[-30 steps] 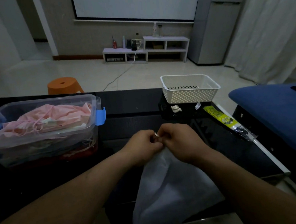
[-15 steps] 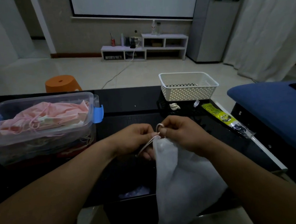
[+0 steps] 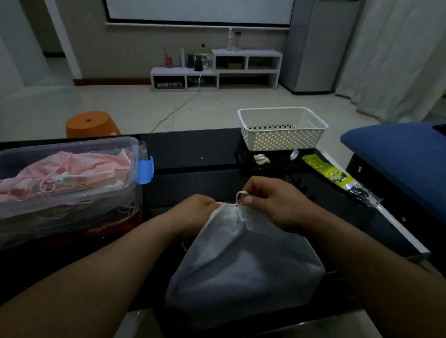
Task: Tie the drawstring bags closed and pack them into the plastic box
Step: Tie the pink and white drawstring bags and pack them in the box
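Right hand (image 3: pixel 272 205): thumb and forefinger closed in a pinch on cord loop (image 3: pixel 239 194), with the loop standing up just above the knuckles and the other fingers curled under. Left hand (image 3: pixel 193 216): curled at the left side of the gathered mouth, gripping fabric there. Fingertips hidden, so hold on the cord itself not readable. Both hands nearly meeting at the mouth of white drawstring bag (image 3: pixel 241 271).

Bag: mouth puckered tight between the 2 hands, body bulging, draped over the near edge of black table (image 3: pixel 193 155), centre of scene. No finished knot visible. Judged mid-tie: mouth cinched, loop not yet pulled through.

Plastic box (image 3: pixel 132 151): far left on the table, well apart from the hands, no lid on, blue latch (image 3: pixel 146 170) at its right end. Filled to about rim height. Pink bag (image 3: pixel 73 170) on top, its cord knotted as far as visible. More cords and fabric layers showing through the wall below. Count of packed bags not readable.

Progress, judged: most packing apparently done, 1 bag in hand, no further loose bag in view. Left to do: finish knot, carry bag left, set it on the pink bag. Room in box: scant by the look, pressing down probably needed.

Far right: white perforated basket (image 3: pixel 284 137), yellow-green packet (image 3: pixel 323 169) just beside it. Neither part of the job.
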